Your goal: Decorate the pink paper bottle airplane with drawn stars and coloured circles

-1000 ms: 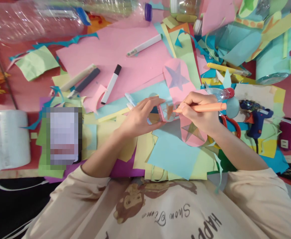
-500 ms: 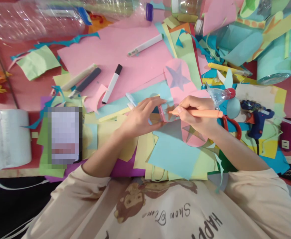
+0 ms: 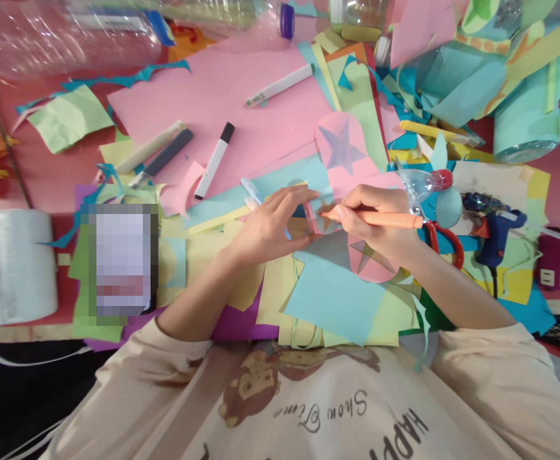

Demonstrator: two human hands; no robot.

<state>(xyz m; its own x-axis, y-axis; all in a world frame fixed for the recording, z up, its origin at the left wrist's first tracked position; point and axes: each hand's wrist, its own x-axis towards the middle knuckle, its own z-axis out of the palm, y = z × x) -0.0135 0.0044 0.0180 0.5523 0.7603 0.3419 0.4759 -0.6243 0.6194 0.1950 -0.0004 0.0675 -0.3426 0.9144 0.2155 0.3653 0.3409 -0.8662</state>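
Observation:
An orange marker (image 3: 390, 219) is held in my right hand (image 3: 378, 214), its tip on a small brown-orange star (image 3: 326, 216). The star sits on a clear piece with a pink edge (image 3: 310, 218). My left hand (image 3: 273, 223) grips that clear piece between thumb and fingers from the left. Above my right hand lies a pink paper shape with a purple star (image 3: 341, 148); its lower part, with another star (image 3: 372, 257), shows below the hand. Light blue paper (image 3: 337, 294) lies under and below my hands.
Red-handled scissors (image 3: 457, 246) and a blue glue gun (image 3: 500, 236) lie at right. Several markers, one with a black cap (image 3: 215, 161), lie on pink paper (image 3: 184, 96). A phone (image 3: 124, 259), white box (image 3: 14, 265) and plastic bottles (image 3: 69, 38) are at left.
The marker and my right hand have shifted very slightly left. My left hand keeps its hold on the clear piece.

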